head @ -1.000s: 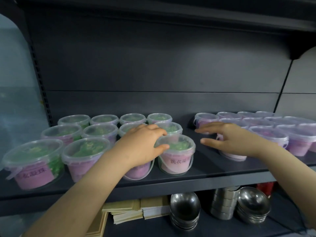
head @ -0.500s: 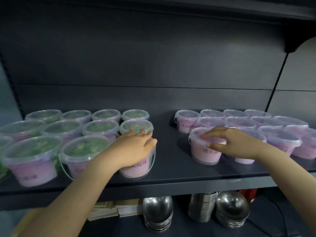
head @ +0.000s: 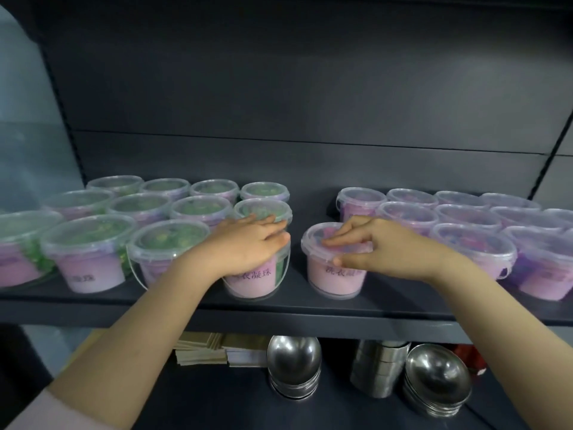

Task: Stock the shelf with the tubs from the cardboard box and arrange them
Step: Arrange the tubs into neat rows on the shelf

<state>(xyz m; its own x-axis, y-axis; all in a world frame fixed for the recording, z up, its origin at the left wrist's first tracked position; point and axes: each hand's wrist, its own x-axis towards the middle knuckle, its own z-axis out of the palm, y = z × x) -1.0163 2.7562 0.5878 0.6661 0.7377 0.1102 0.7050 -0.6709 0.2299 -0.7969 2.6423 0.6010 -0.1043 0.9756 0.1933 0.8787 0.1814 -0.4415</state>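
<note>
Our left hand clasped the green tub, our right hand pinched the purple tub just to its right.

I see the shelf in dark grey, a little bluish, and its back panel has the same tone. The left tubs are clear plastic with green filling above a pale pink label. The front green tub carries dark printed characters on that pink. The right tubs show purple and pink filling, and the front pink tub has the same label. Below, the bowls are shiny silver, the paper stack is beige, one small thing is red, and the sleeve is pale pink.
</note>
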